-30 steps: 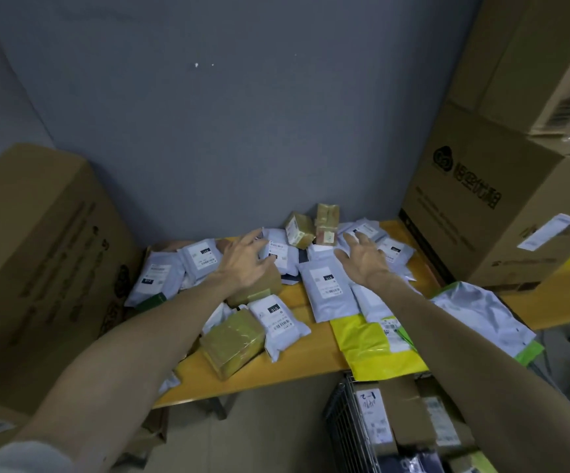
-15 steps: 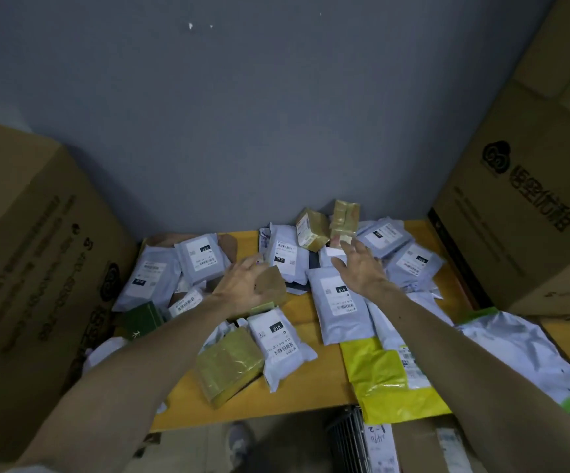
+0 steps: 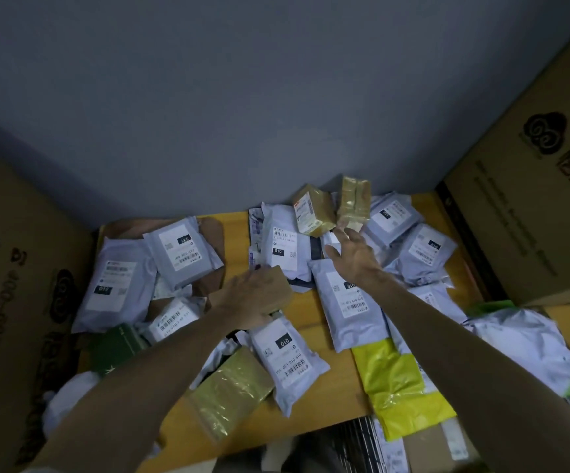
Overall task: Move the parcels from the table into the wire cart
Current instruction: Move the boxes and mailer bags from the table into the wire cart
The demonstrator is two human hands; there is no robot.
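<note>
Head view, parcels: grey-white poly mailers (image 3: 348,302) with printed labels lie overlapping all over the table, none of them lifted off it
Other parcels: two small tan boxes (image 3: 312,213) lean at the far edge by the wall; a tape-wrapped olive box (image 3: 232,387) sits near the front; a dark green box (image 3: 116,346) is at the left; a yellow bag (image 3: 399,384) hangs over the front edge
Brown parcel (image 3: 282,285): flat plain cardboard, mid-table, partly under the left palm
Left hand (image 3: 249,298): lies on top of the brown parcel, fingers curled over its far edge, gripping it
Right hand (image 3: 353,256): fingers straight and slightly spread, stretched over the mailers toward the tan boxes; I cannot tell whether the tips touch them
Wire cart (image 3: 355,438): at the bottom edge, just below the table's front, with a cardboard box (image 3: 437,448) inside
Table (image 3: 314,312): yellow wooden top, pushed into a corner
Room: dim, a plain grey wall (image 3: 242,97) behind; a big carton (image 3: 10,268) stands at the left and a printed carton (image 3: 533,206) at the right
</note>
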